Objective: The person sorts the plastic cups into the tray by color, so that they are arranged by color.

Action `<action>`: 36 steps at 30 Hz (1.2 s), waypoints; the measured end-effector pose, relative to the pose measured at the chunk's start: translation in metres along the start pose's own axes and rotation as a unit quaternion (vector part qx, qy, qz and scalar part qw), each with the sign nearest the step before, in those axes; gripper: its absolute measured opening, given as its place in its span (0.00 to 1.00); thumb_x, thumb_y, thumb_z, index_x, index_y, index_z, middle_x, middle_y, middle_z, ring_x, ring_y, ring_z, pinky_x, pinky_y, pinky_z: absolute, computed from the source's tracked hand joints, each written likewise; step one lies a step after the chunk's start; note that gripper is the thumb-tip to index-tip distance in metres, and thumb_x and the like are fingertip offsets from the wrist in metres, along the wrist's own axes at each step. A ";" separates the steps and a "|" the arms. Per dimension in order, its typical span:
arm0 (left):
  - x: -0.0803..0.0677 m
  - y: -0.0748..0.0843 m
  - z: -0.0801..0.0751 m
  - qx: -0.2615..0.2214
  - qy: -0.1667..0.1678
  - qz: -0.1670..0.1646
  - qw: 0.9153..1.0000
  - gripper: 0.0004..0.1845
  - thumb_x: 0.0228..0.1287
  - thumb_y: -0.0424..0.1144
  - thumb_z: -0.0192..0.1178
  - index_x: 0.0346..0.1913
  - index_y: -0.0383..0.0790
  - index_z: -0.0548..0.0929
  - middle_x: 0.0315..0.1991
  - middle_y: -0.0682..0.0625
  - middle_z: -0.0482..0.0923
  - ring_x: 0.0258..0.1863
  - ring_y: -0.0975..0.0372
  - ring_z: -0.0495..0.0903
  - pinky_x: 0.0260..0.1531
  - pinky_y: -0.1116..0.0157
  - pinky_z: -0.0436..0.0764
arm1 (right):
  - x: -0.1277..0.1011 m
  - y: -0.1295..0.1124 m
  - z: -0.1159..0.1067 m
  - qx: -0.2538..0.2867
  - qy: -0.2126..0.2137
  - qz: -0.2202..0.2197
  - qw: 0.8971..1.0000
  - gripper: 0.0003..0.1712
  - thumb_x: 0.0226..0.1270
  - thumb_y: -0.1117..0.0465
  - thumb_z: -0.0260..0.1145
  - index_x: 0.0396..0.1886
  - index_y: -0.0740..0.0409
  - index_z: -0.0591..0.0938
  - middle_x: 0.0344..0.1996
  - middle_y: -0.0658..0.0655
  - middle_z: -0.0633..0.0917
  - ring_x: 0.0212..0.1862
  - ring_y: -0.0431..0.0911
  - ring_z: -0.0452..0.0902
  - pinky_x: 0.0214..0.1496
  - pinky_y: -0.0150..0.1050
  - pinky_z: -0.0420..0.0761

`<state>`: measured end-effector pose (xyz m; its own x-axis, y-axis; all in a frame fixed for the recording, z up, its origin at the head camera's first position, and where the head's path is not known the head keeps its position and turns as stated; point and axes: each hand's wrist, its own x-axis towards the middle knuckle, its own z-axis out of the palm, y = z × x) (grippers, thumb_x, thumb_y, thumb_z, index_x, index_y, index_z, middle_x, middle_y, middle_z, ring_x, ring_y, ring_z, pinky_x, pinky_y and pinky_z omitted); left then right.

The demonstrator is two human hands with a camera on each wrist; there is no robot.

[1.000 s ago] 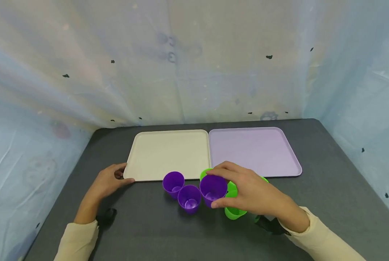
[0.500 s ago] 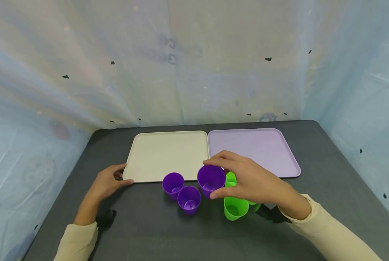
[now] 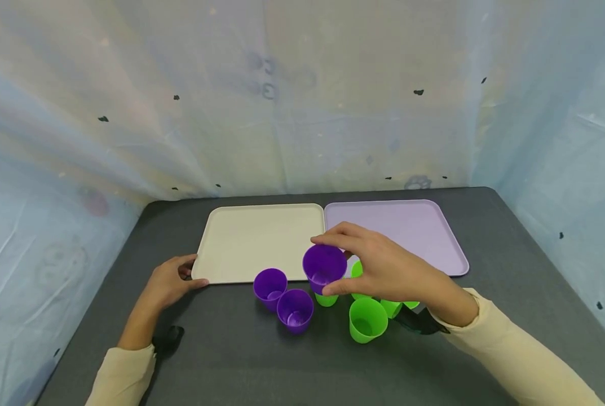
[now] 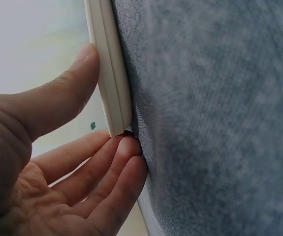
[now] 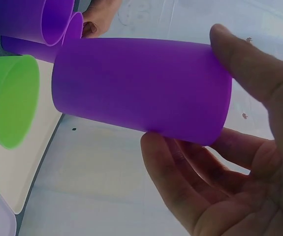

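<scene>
While the right hand (image 3: 383, 268) is holding a tapering, plastic-looking purple cup (image 3: 325, 268), its thumb and fingers spanning the wide end near the rim, the left hand (image 3: 167, 282) is gripping the seven-o'clock corner of a cream rectangular tray (image 3: 261, 242). The held cup is hanging mouth up above the dark grey counter (image 3: 231, 361). Around it, two matching purple cups (image 3: 295, 311) are standing between seven and nine o'clock, bright green tapering cups (image 3: 368, 320) are clustering from four to six, some partly hidden, and a lavender rectangular tray (image 3: 409, 225) is lying towards two. Judging by its thin, smooth wall, the purple cup is probably weighing little, staying fairly stiff, flexing if squeezed and slipping under dry fingers; just below the rim is looking like the surest hold.
</scene>
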<state>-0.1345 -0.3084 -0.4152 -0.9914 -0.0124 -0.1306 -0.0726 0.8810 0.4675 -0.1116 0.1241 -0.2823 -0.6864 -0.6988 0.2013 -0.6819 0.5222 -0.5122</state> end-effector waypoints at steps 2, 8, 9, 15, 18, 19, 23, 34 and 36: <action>-0.001 -0.001 0.001 -0.002 -0.003 0.000 1.000 0.44 0.55 0.51 0.74 0.70 0.31 0.69 0.50 0.32 0.78 0.47 0.45 0.79 0.43 0.47 0.77 | 0.003 0.000 -0.001 0.002 -0.008 0.004 1.000 0.41 0.55 0.37 0.74 0.68 0.44 0.75 0.59 0.43 0.77 0.56 0.37 0.76 0.58 0.41 0.80; -0.002 -0.002 0.006 -0.012 -0.008 0.000 1.000 0.44 0.55 0.52 0.74 0.70 0.32 0.69 0.51 0.32 0.78 0.48 0.45 0.79 0.43 0.48 0.78 | 0.011 0.003 -0.002 0.004 -0.028 0.017 0.999 0.38 0.54 0.37 0.75 0.64 0.42 0.78 0.57 0.43 0.78 0.51 0.35 0.77 0.52 0.38 0.81; -0.001 -0.002 0.006 -0.013 -0.007 0.001 1.000 0.44 0.55 0.52 0.74 0.70 0.32 0.69 0.51 0.32 0.78 0.48 0.45 0.79 0.43 0.48 0.78 | 0.013 0.003 -0.003 0.005 -0.028 0.015 0.999 0.38 0.54 0.38 0.76 0.64 0.42 0.78 0.56 0.43 0.78 0.50 0.35 0.77 0.51 0.37 0.81; 0.002 -0.001 0.004 -0.020 -0.008 0.005 1.000 0.45 0.56 0.52 0.74 0.71 0.31 0.69 0.52 0.31 0.77 0.49 0.44 0.79 0.43 0.48 0.78 | 0.024 0.005 -0.002 0.014 -0.024 0.010 1.000 0.36 0.54 0.40 0.77 0.62 0.43 0.79 0.55 0.43 0.78 0.47 0.35 0.78 0.49 0.33 0.81; 0.001 -0.002 0.003 -0.019 -0.009 0.004 1.000 0.45 0.56 0.52 0.73 0.71 0.32 0.68 0.53 0.31 0.77 0.50 0.43 0.78 0.44 0.47 0.78 | 0.031 0.004 -0.001 0.017 -0.025 0.015 0.999 0.37 0.54 0.40 0.77 0.63 0.43 0.79 0.55 0.43 0.78 0.48 0.35 0.78 0.49 0.33 0.82; 0.001 -0.002 0.003 -0.018 -0.008 0.003 1.000 0.45 0.56 0.52 0.73 0.71 0.32 0.68 0.54 0.31 0.76 0.50 0.43 0.78 0.44 0.47 0.78 | 0.034 0.003 -0.002 0.018 -0.026 0.016 0.999 0.37 0.54 0.40 0.77 0.63 0.43 0.79 0.55 0.43 0.78 0.48 0.35 0.78 0.49 0.33 0.82; -0.001 -0.004 0.003 -0.016 -0.008 0.007 1.000 0.45 0.57 0.52 0.72 0.71 0.31 0.67 0.56 0.30 0.75 0.51 0.43 0.78 0.45 0.47 0.79 | 0.044 0.000 -0.002 0.014 -0.032 0.024 0.999 0.38 0.54 0.39 0.76 0.64 0.43 0.78 0.57 0.44 0.78 0.48 0.35 0.79 0.49 0.33 0.82; -0.003 -0.005 0.004 -0.016 -0.005 0.011 1.000 0.46 0.56 0.53 0.73 0.71 0.31 0.68 0.56 0.30 0.74 0.50 0.42 0.79 0.44 0.47 0.79 | 0.063 0.002 0.003 0.012 -0.056 0.049 0.997 0.42 0.56 0.42 0.76 0.70 0.43 0.74 0.59 0.46 0.77 0.48 0.37 0.82 0.50 0.32 0.83; -0.003 -0.005 0.004 -0.016 -0.005 0.009 1.000 0.45 0.56 0.53 0.73 0.71 0.31 0.68 0.56 0.30 0.75 0.50 0.42 0.78 0.43 0.48 0.79 | 0.067 0.003 0.004 0.013 -0.057 0.050 0.997 0.42 0.56 0.42 0.76 0.70 0.43 0.74 0.60 0.47 0.77 0.48 0.37 0.82 0.50 0.31 0.83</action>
<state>-0.1311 -0.3109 -0.4202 -0.9914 0.0091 -0.1308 -0.0577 0.8654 0.4977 -0.1586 0.0765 -0.2732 -0.7158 -0.6963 0.0522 -0.6041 0.5800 -0.5465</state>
